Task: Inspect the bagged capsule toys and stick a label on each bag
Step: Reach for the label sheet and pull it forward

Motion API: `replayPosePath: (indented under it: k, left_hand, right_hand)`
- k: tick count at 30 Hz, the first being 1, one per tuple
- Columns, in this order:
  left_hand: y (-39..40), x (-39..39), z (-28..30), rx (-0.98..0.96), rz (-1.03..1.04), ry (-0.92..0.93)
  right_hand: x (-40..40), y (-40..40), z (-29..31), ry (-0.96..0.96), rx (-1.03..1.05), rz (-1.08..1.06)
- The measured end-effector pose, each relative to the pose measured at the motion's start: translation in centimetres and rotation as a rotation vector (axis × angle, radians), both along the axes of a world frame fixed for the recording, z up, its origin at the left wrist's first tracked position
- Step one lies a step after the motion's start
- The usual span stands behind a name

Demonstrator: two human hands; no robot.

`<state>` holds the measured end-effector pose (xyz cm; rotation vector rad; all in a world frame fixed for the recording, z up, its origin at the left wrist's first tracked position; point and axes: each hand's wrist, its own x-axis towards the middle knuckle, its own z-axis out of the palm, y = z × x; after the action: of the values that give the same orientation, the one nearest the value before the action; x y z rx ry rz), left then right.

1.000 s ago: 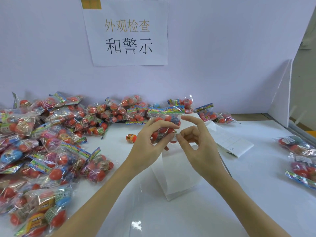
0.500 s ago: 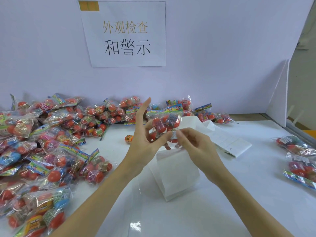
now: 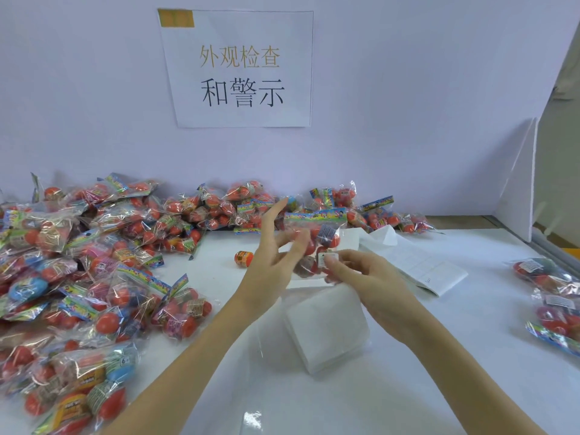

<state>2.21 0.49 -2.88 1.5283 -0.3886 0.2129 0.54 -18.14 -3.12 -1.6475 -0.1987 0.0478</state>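
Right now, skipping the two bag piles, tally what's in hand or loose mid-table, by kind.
held bag: 1
loose capsule: 1
white paper stack: 1
folded paper sheet: 1
Total: 4

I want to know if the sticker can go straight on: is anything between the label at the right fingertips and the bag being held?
Nothing visible. The right hand presses the small white label directly against the held bag, which the left hand holds above the table.
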Motion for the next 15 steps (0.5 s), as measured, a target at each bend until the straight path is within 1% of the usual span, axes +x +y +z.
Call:
replayPosePath:
  k: [1,2,3,4,5,6,7,8,9,10,11,13,15]
  left_hand:
    - [0.3,0.3,0.0,0.028,0.051,0.006]
    - [0.7,0.8,0.0,0.062,0.12,0.009]
    - [1.3,1.3,-0.1,0.105,0.202,0.007]
    - [2.0,1.8,-0.3,0.178,0.296,-0.004]
    - [2.8,2.3,-0.8,0.303,0.403,-0.026]
    - [3.8,2.8,-1.3,0.482,0.516,-0.053]
    - [4.7,3.2,-1.8,0.695,0.612,-0.071]
    - [5.5,3.5,-2.4,0.918,0.686,-0.053]
    - [6.3,3.8,-2.8,1.125,0.746,0.012]
    - [7.0,3.9,-3.1,1.3,0.789,0.098]
    - [7.7,3.9,-3.3,1.427,0.81,0.18]
    - [8.6,4.0,-3.5,1.54,0.82,0.296]
    - [9.1,4.0,-3.6,1.538,0.783,0.376]
  right_hand:
    - [0.2,-0.4,0.3,0.031,0.063,-0.032]
    - [0.5,-1.0,0.6,0.067,0.183,-0.055]
    - [0.6,-1.8,1.2,0.099,0.372,-0.036]
    - [0.7,-2.7,1.7,0.122,0.624,0.049]
    - [0.6,-3.7,2.2,0.131,0.914,0.184]
    - [0.4,-4.5,2.5,0.135,1.191,0.346]
    - [0.2,-5.4,2.7,0.139,1.381,0.5]
    - [0.1,-6.0,2.8,0.14,1.455,0.585]
    - [0.2,-6.2,2.7,0.143,1.443,0.586]
    - [0.4,-6.2,2.5,0.148,1.39,0.547]
    - [0.6,-5.9,2.3,0.161,1.332,0.492]
    - [0.9,-5.2,1.6,0.198,1.25,0.38]
    - [1.3,-4.4,1.1,0.237,1.173,0.298]
